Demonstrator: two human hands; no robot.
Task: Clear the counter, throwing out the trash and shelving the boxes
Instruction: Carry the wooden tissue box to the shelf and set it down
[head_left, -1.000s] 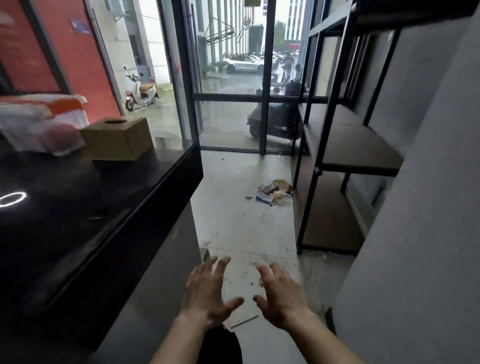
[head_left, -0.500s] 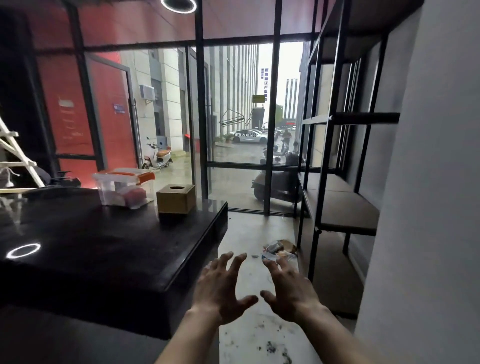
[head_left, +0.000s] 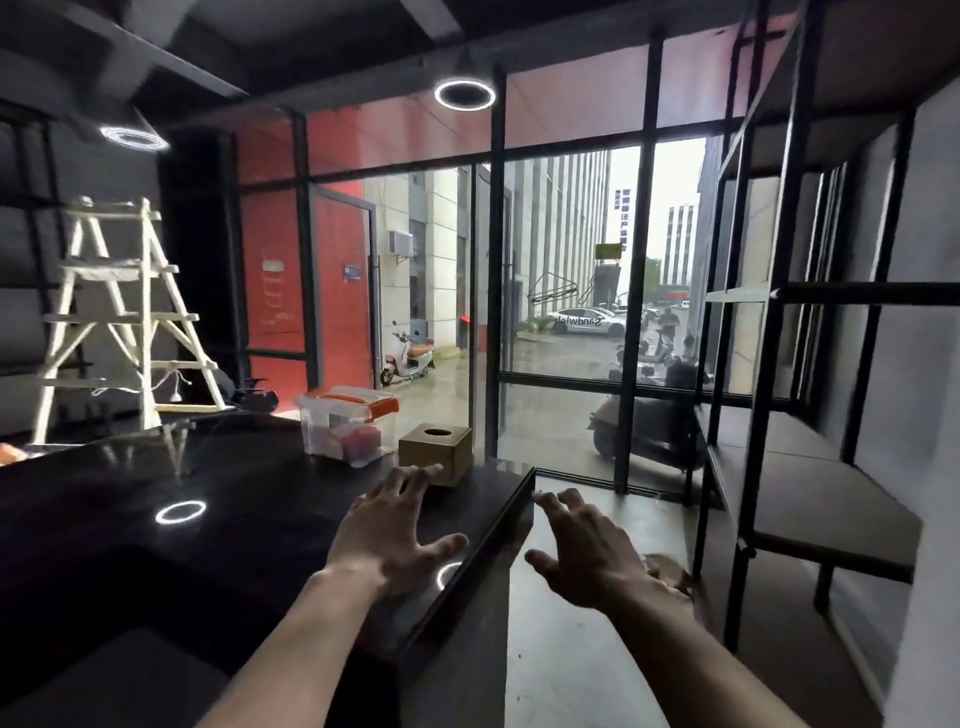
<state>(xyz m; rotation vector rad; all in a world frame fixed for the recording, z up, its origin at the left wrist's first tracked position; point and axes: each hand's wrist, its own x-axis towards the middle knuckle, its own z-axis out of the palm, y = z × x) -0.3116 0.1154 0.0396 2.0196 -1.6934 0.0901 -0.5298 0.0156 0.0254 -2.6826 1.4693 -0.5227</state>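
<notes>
A brown cardboard box (head_left: 441, 452) with a round hole in its top sits near the far right corner of the black counter (head_left: 208, 519). Just left of it stands a clear plastic storage box (head_left: 345, 426) with an orange-handled lid. My left hand (head_left: 395, 535) hovers over the counter with fingers spread, its fingertips close to the cardboard box. Beyond the counter's right edge, my right hand (head_left: 587, 551) is held over the floor, open and holding nothing. A bit of brown trash (head_left: 670, 569) shows on the floor behind my right wrist.
A black metal shelf unit (head_left: 789, 467) with dark boards lines the right wall. A white wooden ladder (head_left: 124, 322) stands at the far left behind the counter. Glass walls and a door face the street. A grey floor aisle runs between counter and shelves.
The view has tilted up from the floor to the counter and window. Both hands have risen, and my left hand now reaches over the counter toward the cardboard box.
</notes>
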